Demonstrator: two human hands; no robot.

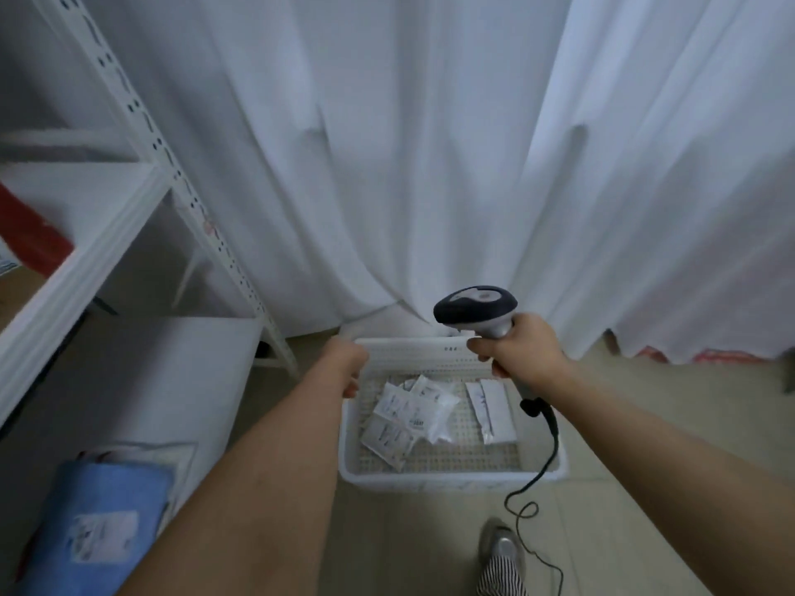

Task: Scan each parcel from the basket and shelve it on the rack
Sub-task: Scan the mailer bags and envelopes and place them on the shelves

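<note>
The rack [129, 174] stands left of the basket [447, 477] on the floor. Parcels [408, 417] lie inside, long axes mixed. The left hand [344, 363], nearer them, hovers over the basket's left rim; its fingers are unclear. The right hand [516, 350] grips the scanner [477, 305] above the far rim.

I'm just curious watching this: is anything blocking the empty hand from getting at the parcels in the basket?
Nothing visible does. The left hand hangs over the open basket, and the parcels lie uncovered inside. The right hand holds the scanner off to the side.
</note>
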